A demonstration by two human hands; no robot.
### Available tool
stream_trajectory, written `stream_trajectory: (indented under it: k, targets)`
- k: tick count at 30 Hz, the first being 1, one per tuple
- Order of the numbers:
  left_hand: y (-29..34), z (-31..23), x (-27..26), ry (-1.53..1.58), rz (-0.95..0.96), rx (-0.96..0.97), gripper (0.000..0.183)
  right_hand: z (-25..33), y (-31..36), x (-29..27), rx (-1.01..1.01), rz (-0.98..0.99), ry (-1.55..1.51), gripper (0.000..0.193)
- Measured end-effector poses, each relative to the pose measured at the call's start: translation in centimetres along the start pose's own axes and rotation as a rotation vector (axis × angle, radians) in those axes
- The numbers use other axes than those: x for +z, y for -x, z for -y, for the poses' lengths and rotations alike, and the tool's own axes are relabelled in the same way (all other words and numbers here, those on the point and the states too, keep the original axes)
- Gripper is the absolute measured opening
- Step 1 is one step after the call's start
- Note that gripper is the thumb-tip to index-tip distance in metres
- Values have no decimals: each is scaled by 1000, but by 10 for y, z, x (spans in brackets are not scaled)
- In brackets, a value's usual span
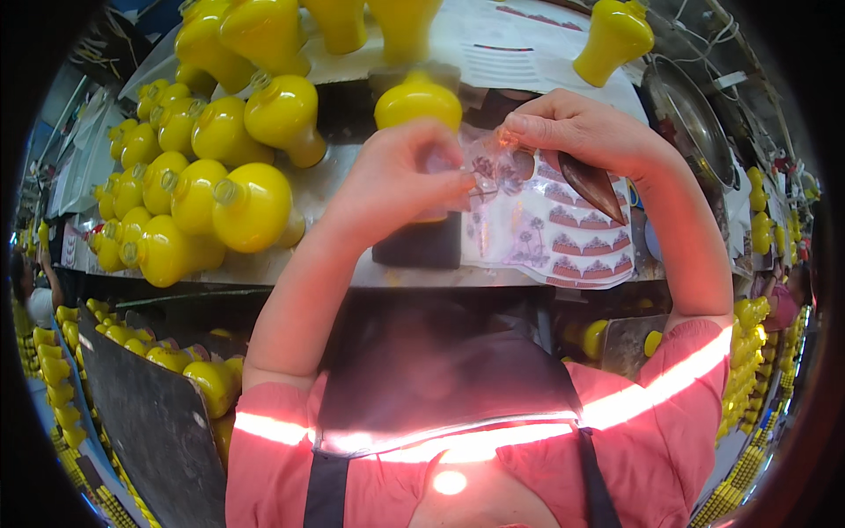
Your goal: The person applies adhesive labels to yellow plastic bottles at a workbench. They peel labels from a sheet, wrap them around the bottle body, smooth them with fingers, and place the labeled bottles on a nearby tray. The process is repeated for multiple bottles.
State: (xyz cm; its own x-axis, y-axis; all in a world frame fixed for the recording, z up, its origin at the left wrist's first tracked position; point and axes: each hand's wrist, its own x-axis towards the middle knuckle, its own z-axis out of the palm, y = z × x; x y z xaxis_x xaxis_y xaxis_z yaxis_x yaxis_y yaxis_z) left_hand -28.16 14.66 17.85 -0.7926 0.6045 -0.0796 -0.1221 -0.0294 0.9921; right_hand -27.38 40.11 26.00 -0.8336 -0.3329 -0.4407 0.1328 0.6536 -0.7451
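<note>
Between my two hands stretches a thin clear decal film (497,169) with a dark flower print. My left hand (387,180), somewhat blurred, pinches its left side. The right hand (572,132) grips the other side between thumb and fingers. A brown, pointed, blade-like scraper (594,187) is tucked in the right palm, its tip toward me. Just behind the left fingers, a glossy yellow vase (418,107) stands partly hidden. Below the film lie printed decal sheets (591,236) with rows of reddish-brown borders and small flower motifs.
Many yellow vases (253,207) lie on the table's left side, with more along the back. One yellow vase (613,40) stands at the back right, near a metal pan (691,114). A black block (415,245) sits at the front edge. A dark board (141,414) leans lower left.
</note>
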Motion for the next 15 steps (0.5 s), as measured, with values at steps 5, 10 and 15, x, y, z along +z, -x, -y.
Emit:
stream_trajectory:
  k: [5, 10, 15]
  targets:
    - [16, 17, -11, -349, -153, 82, 20, -8, -11, 28, -27, -20, -260, 17]
    - [31, 44, -10, 94, -188, 129, 21, 3, -1, 55, -250, -399, -175, 7]
    - [5, 72, -31, -1, -441, 260, 36, 5, 6, 53, -523, -659, 218, 7]
